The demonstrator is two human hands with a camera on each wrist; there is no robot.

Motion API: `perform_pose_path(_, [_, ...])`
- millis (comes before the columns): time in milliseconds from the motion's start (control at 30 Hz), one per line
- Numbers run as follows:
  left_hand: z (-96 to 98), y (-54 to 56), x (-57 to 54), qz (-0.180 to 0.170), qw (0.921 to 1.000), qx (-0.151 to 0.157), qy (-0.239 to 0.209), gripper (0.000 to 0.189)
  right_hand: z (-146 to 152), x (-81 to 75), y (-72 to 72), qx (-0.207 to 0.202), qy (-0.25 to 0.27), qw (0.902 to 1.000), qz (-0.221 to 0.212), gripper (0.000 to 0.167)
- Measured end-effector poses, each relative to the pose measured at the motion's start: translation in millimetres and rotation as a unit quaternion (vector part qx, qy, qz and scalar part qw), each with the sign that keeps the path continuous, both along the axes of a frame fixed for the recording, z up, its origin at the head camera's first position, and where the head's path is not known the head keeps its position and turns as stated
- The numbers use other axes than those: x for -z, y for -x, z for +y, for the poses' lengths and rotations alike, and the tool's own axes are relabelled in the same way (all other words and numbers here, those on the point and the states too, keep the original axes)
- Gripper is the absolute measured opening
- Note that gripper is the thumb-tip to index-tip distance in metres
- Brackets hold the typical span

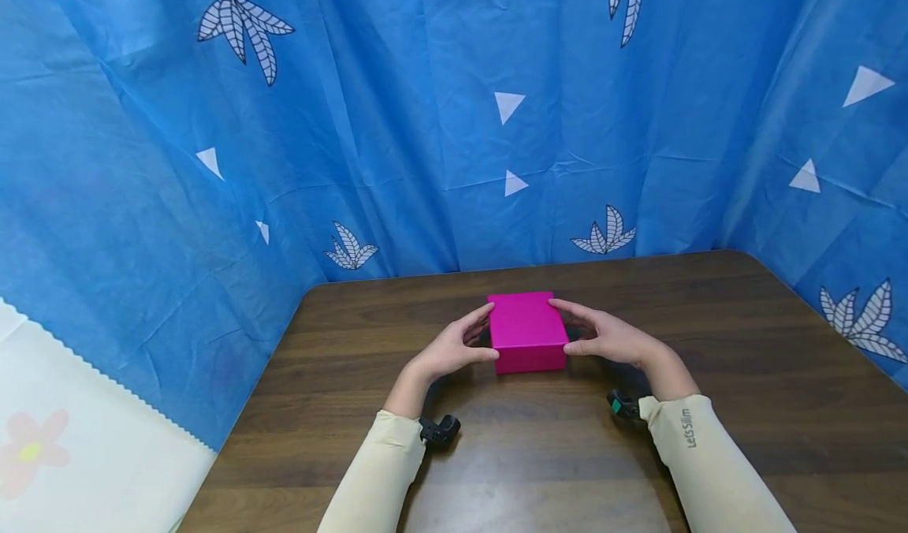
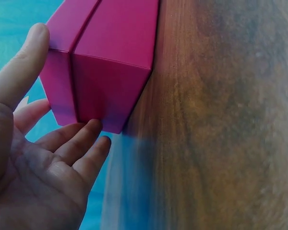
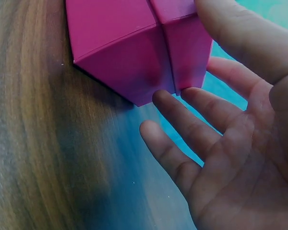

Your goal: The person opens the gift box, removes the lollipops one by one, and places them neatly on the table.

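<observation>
A bright pink lidded box [image 1: 525, 322] sits on the wooden table, with a dark seam between its lid [image 2: 58, 81] and its base [image 3: 120, 60]. At its left side my left hand [image 1: 454, 344] grips the lid, thumb at the front corner and index finger at the back one. My right hand [image 1: 613, 336] holds the opposite side the same way, thumb in front and index finger behind. The other fingers of both hands lie loosely bent close to the box's sides. Whether they touch it, I cannot tell. The inside of the box is hidden.
The brown wooden table [image 1: 340, 407] ends at the back against a blue curtain [image 1: 426, 123] with leaf and triangle prints. More curtain hangs on the left and right. A black wrist camera [image 1: 440, 430] sits on the left wrist and another camera [image 1: 624, 404] on the right.
</observation>
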State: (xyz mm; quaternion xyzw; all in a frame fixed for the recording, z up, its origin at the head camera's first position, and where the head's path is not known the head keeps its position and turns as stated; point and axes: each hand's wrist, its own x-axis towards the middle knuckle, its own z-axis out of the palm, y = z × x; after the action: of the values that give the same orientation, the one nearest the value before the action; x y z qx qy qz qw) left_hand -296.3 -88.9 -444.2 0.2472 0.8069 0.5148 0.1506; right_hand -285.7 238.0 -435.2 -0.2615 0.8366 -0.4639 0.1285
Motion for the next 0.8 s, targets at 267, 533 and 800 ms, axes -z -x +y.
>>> perform_pose_path(267, [0.4, 0.7, -1.1, 0.007, 1.0000, 0.001, 0.000, 0.084, -1.3, -0.5, 0.5, 0.006, 0.000, 1.0000, 0.005, 0.083])
perform_pose_path(533, [0.8, 2.6, -5.1, 0.026, 0.9996, 0.003, -0.010, 0.083, -2.5, -6.1, 0.7, 0.027, 0.002, 0.9995, 0.013, 0.083])
perform_pose_path(800, [0.7, -0.5, -11.4, 0.044, 0.9989, -0.013, -0.005, 0.083, -3.4, -8.4, -1.6, 0.040, 0.010, 0.9989, 0.024, 0.084])
